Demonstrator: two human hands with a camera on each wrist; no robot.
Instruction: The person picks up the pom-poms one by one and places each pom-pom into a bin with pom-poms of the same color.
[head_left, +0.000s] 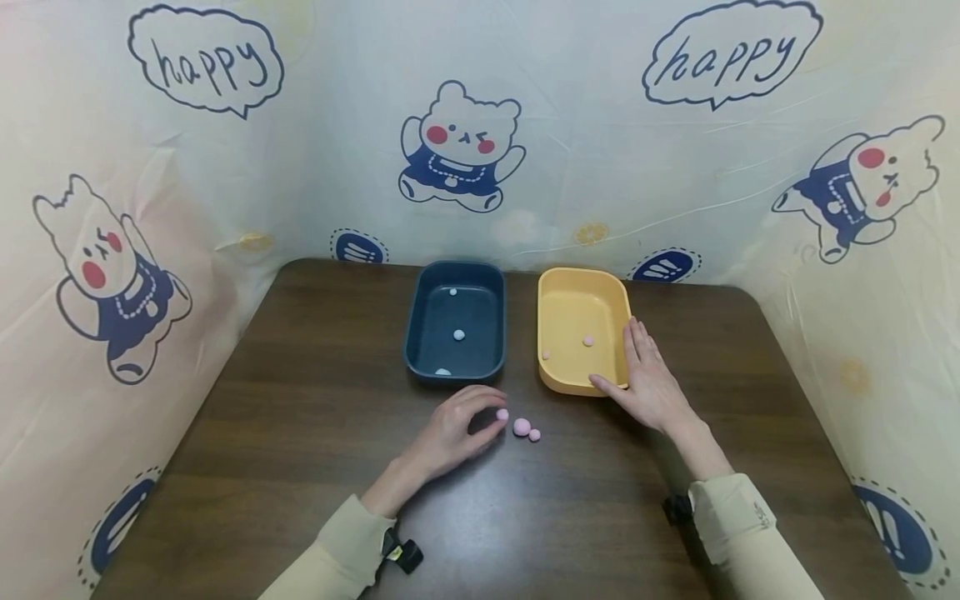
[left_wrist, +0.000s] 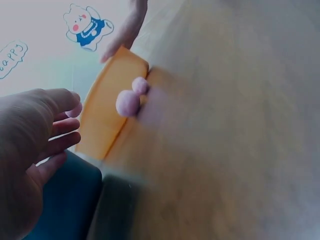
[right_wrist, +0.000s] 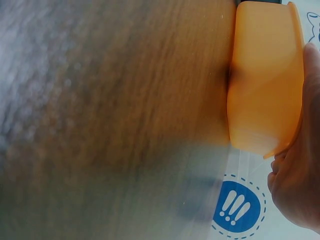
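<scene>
My left hand (head_left: 452, 432) pinches a small pink ball (head_left: 502, 414) at its fingertips, just in front of the dark blue tray (head_left: 480, 310). Right beside it on the table lie a larger pink ball (head_left: 522, 427) and a smaller pink ball (head_left: 535, 435), close together. My right hand (head_left: 654, 390) rests against the right side and near corner of the yellow tray (head_left: 581, 302), fingers straight and thumb spread. Inside that tray are two small pink balls, one near the middle (head_left: 588, 341). The blue tray contains several pale balls, one at its centre (head_left: 459, 335).
Both trays stand side by side toward the far edge of the brown wooden table (head_left: 315, 400), with a narrow gap between them. A printed cloth (head_left: 555, 133) with bears and "happy" bubbles hangs behind and at the sides. Dark straps sit at both wrists.
</scene>
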